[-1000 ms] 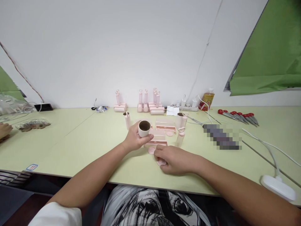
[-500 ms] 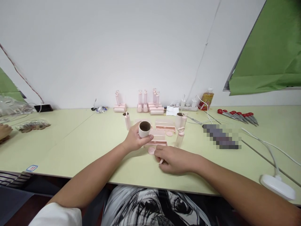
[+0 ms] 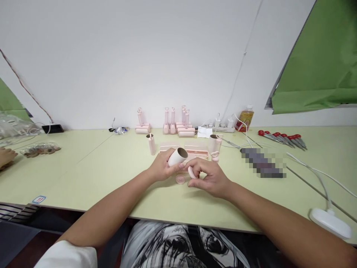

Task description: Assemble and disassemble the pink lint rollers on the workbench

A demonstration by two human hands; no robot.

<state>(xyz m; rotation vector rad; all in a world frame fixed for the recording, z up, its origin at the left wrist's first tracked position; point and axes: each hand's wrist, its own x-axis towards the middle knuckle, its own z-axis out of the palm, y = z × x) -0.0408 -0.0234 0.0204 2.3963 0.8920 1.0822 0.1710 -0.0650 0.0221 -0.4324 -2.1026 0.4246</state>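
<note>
head view, left hand (image 3: 161,167): forearm reaches in from the lower left, wrist low over the table (image 3: 83,175); fingers curled round a white paper roll (image 3: 177,156), thumb on its near side
paper roll: lifted clear of the table, tilted, its brown open end facing up and to the right
head view, right hand (image 3: 209,177): forearm comes in from the lower right; fingers bent inward, thumb and forefinger pinching a small pink round cap (image 3: 191,172)
pink cap: held on edge just below and right of the roll's open end, close to it but apart
second pink disc (image 3: 180,179): flat on the table under the two hands
pink trays (image 3: 196,150): just behind the hands
pink handles (image 3: 151,143): upright beside them
red-handled screwdrivers (image 3: 281,138): far right
another person's hand (image 3: 6,157): at the left edge
</note>
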